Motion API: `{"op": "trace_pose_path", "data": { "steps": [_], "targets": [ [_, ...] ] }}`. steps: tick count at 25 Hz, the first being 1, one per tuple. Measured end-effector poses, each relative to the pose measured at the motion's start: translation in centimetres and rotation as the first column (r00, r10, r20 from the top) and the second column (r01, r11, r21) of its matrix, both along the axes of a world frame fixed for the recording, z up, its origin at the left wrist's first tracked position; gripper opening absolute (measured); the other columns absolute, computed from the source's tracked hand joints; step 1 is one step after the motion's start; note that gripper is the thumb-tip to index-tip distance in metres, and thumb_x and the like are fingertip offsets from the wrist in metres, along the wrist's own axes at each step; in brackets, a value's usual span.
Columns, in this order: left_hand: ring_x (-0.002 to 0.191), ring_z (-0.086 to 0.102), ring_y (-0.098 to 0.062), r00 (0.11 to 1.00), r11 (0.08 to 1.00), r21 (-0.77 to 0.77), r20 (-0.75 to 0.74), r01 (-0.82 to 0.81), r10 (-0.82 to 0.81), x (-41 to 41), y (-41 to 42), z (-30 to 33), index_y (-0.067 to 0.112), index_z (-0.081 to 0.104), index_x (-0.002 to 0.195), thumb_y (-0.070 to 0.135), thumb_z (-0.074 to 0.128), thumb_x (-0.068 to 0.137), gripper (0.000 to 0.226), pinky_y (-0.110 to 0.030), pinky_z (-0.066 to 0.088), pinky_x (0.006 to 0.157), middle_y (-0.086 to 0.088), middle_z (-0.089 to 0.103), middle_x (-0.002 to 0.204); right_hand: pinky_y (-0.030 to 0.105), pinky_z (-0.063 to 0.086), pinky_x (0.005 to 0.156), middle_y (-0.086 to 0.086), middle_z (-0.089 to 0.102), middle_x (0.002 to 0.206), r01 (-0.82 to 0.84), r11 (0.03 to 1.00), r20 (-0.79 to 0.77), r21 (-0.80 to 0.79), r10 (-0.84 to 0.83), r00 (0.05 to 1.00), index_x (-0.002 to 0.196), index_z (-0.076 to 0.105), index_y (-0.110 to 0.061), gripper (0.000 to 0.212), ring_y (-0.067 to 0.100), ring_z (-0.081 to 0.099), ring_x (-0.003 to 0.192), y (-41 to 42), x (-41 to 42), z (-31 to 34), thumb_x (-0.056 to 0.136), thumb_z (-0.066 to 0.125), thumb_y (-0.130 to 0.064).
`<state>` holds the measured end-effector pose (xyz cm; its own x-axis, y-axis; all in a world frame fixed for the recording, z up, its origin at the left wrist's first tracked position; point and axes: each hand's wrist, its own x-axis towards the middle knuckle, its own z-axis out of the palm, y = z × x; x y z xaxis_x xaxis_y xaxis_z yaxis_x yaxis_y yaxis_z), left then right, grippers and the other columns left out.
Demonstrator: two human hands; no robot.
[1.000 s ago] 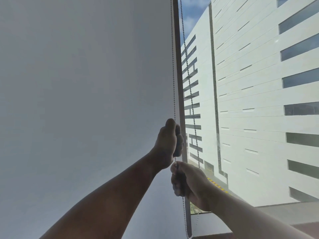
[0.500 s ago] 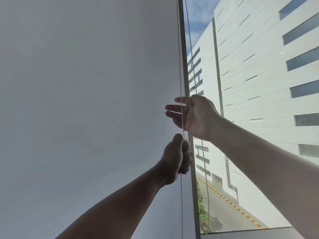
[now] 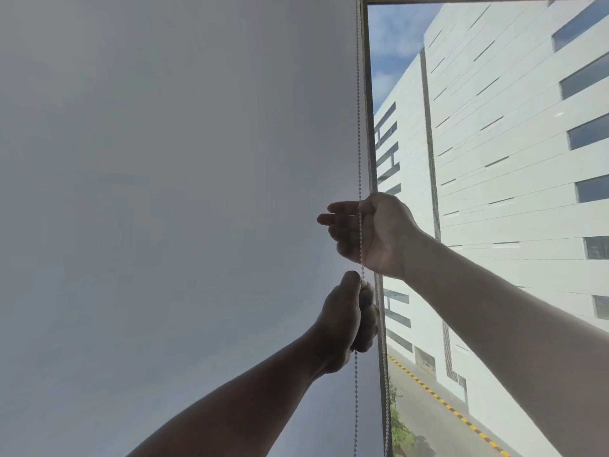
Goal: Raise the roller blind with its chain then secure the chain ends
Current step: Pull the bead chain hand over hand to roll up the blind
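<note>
Right hand has risen above left hand, chain crossing its palm.

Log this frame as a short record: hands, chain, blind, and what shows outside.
left hand: fist gripping the bead chain, below the right hand
right hand: above the left, fingers extended, chain running across the palm, not closed on it
bead chain: two strands run beside the window frame
roller blind: covers the left pane; bottom edge out of view
outside: pale building, road with a yellow-black kerb
</note>
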<state>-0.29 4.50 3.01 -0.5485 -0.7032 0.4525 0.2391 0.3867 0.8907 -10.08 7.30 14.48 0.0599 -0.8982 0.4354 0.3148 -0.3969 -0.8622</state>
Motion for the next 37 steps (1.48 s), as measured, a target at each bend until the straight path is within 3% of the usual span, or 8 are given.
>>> {"op": "trace_pose_path", "data": {
  "steps": [11,18,20,24,28,33,35,37],
  "targets": [
    [0.040,0.015,-0.013,0.998,0.997,-0.055,0.020,-0.056,0.057,-0.1,-0.3,0.1,0.025,0.021,0.063,0.026,0.028,0.096,0.033,-0.021,0.017,0.041,0.003,0.021,0.050,0.020,0.019,0.040,-0.003,0.036,0.049,0.128,0.991,0.086,-0.042,-0.124,0.989,0.065,0.049,-0.020,0.028,0.013,0.019,0.035,0.4,0.8,-0.6,0.081,0.030,-0.007],
    [0.050,0.035,-0.019,0.977,0.997,-0.069,0.213,0.020,-0.005,0.8,-0.4,0.5,0.022,0.032,0.064,0.034,0.032,0.090,0.029,-0.029,0.026,0.052,-0.003,0.042,0.059,0.019,0.015,0.043,-0.004,0.019,0.051,0.263,0.964,0.013,-0.032,-0.263,0.965,0.061,0.039,-0.023,0.023,0.015,0.011,0.039,0.7,0.6,-0.9,0.077,0.030,-0.010],
    [0.080,0.068,-0.024,0.921,0.996,-0.091,0.386,-0.012,0.046,1.9,-0.4,2.0,0.015,0.064,0.079,0.040,0.034,0.089,0.040,-0.033,0.049,0.071,-0.006,0.072,0.086,0.020,0.012,0.045,-0.004,0.020,0.049,0.291,0.956,-0.006,-0.030,-0.291,0.957,0.060,0.039,-0.023,0.024,0.014,0.011,0.039,0.6,0.0,-1.2,0.077,0.029,-0.010],
    [0.121,0.062,-0.029,0.924,0.964,-0.135,0.279,-0.231,0.261,2.9,-0.7,8.2,0.008,0.065,0.128,0.035,0.037,0.093,0.052,-0.047,0.047,0.107,-0.009,0.069,0.132,0.021,0.013,0.044,-0.005,0.022,0.047,0.310,0.951,-0.039,-0.011,-0.310,0.950,0.058,0.038,-0.024,0.025,0.014,0.012,0.038,0.6,-0.6,-2.6,0.079,0.033,-0.011],
    [0.118,0.068,-0.036,0.990,0.996,-0.021,-0.113,-0.090,0.087,1.0,0.8,15.6,0.001,0.061,0.123,0.020,0.031,0.102,0.041,-0.045,0.052,0.099,-0.022,0.071,0.129,0.025,0.011,0.049,-0.005,0.023,0.048,0.316,0.949,-0.069,0.003,-0.315,0.947,0.054,0.036,-0.025,0.032,0.014,0.014,0.041,0.6,0.5,-4.1,0.085,0.037,-0.016],
    [0.107,0.074,-0.039,0.989,0.998,0.056,-0.146,-0.003,0.011,-1.1,2.3,17.6,0.001,0.058,0.128,0.016,0.026,0.101,0.045,-0.043,0.060,0.082,-0.022,0.076,0.118,0.027,0.011,0.049,-0.004,0.022,0.048,0.309,0.951,-0.035,-0.020,-0.309,0.950,0.053,0.035,-0.023,0.033,0.015,0.013,0.042,1.3,0.9,-5.1,0.084,0.033,-0.014],
    [0.077,0.078,-0.027,0.987,0.996,0.052,-0.144,0.078,-0.069,-1.5,2.2,17.3,0.001,0.067,0.115,0.016,0.027,0.098,0.046,-0.030,0.058,0.061,-0.013,0.080,0.096,0.025,0.011,0.046,-0.005,0.022,0.047,0.311,0.950,-0.040,-0.030,-0.312,0.949,0.052,0.035,-0.024,0.034,0.014,0.012,0.041,1.5,0.5,-5.4,0.084,0.033,-0.014],
    [0.038,0.042,-0.012,0.977,0.991,0.072,-0.190,0.112,-0.096,-2.0,2.1,17.0,0.016,0.056,0.075,0.013,0.032,0.086,0.026,-0.017,0.029,0.042,0.004,0.049,0.056,0.024,0.012,0.044,-0.006,0.023,0.046,0.314,0.948,-0.061,-0.045,-0.316,0.947,0.046,0.036,-0.024,0.039,0.014,0.013,0.040,1.5,0.1,-5.8,0.084,0.034,-0.015]
  ]
}}
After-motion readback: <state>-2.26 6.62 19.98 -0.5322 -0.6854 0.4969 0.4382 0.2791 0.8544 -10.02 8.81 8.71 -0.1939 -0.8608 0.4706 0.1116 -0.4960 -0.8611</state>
